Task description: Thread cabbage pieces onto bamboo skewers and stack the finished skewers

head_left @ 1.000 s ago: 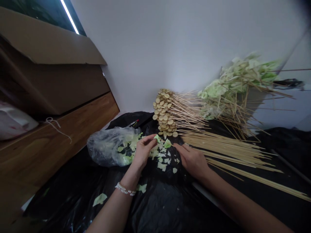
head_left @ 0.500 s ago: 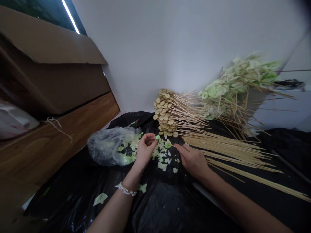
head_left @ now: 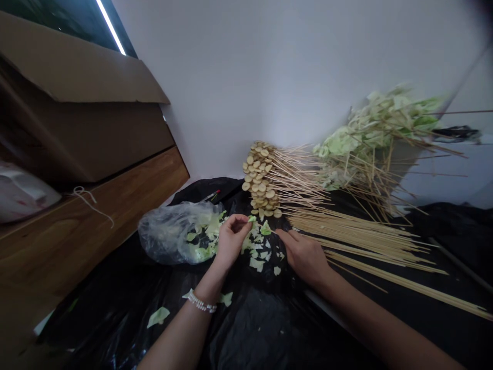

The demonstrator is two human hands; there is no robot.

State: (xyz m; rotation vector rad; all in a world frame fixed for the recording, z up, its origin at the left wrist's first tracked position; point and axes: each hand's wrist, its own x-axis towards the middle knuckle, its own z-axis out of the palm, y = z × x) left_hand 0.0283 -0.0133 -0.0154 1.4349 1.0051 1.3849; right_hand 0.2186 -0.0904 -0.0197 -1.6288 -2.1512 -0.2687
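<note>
Pale green cabbage pieces (head_left: 257, 264) lie scattered on black plastic (head_left: 246, 324) between my hands. My left hand (head_left: 231, 237) pinches a small green cabbage piece at its fingertips. My right hand (head_left: 304, 253) is closed on a thin skewer, whose tip side carries a cabbage leaf (head_left: 265, 228) between the hands; most of the skewer is hidden by the hand. Left of my left hand is a clear plastic bag (head_left: 169, 234) with cabbage at its mouth. Bare skewers (head_left: 362, 236) lie to the right of my right hand.
Skewers with round tan slices (head_left: 262, 180) are stacked against the wall. Skewered cabbage (head_left: 385, 123) is piled at the back right. At the left, a cardboard box (head_left: 96, 139) and a white container (head_left: 25, 192) stand on a wooden surface (head_left: 115, 205). A pen (head_left: 211, 195) lies behind the bag.
The fingers of my left hand have closed in slightly round the small cabbage piece and dipped a little. My right hand has barely moved.
</note>
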